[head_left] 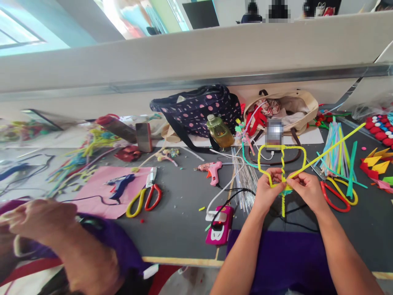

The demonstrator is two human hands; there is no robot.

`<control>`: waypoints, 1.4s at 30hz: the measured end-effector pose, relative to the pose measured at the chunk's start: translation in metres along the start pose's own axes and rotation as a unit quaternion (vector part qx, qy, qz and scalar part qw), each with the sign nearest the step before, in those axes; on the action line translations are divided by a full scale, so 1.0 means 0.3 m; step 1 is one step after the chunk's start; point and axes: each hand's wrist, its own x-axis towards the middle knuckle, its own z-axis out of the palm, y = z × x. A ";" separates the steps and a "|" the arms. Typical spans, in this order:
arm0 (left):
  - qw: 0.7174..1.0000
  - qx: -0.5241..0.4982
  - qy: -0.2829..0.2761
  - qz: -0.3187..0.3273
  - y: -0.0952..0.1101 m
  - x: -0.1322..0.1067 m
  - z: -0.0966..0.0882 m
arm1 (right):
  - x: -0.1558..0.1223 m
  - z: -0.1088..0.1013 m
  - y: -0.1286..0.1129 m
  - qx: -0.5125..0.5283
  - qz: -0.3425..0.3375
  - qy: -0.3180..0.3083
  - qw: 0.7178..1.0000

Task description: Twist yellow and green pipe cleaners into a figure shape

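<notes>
Both my hands pinch a yellow pipe-cleaner shape [283, 164], held up above the dark table. It has a rounded loop on each side of a twisted middle stem, and one long straight end slants up to the right. My left hand [272, 186] grips the lower left of the shape near the stem. At the lower right, my right hand [305, 189] closes on the base of the long end. A bit of teal shows at the join below my fingertips, partly hidden. The twisted yellow stem hangs down between my hands.
Scissors [340, 196] lie right of my right hand, near pastel pipe cleaners [335, 149]. Left of my hands are silvery wires [245, 180], a pink glue gun [211, 170] and a magenta power strip [220, 225]. A co-worker's arm [61, 229] reaches in from the left.
</notes>
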 end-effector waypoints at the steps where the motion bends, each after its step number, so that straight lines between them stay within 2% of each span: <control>1: 1.000 -0.002 0.001 -0.002 -0.001 0.000 0.000 | 0.001 -0.001 0.000 -0.002 -0.002 -0.003 1.000; 6: 1.000 -0.021 0.001 -0.023 -0.004 0.000 -0.001 | 0.001 -0.001 -0.003 -0.036 -0.037 -0.013 0.999; 11: 0.998 -0.043 0.032 -0.030 -0.003 0.001 -0.002 | -0.008 0.010 -0.003 -0.086 -0.058 0.019 0.994; 19: 0.998 -0.046 0.022 -0.034 -0.002 -0.002 -0.006 | -0.010 0.028 0.008 -0.064 -0.081 0.057 0.993; 26: 1.000 0.014 0.010 0.004 -0.021 0.005 -0.015 | -0.010 0.038 0.013 -0.056 -0.104 0.063 0.991; 36: 0.999 0.036 0.027 0.027 -0.027 0.009 -0.019 | -0.002 0.032 0.031 -0.105 -0.143 0.061 0.982; 42: 0.996 0.067 0.026 0.048 -0.029 0.015 -0.031 | -0.002 0.030 0.030 -0.150 -0.191 0.055 0.969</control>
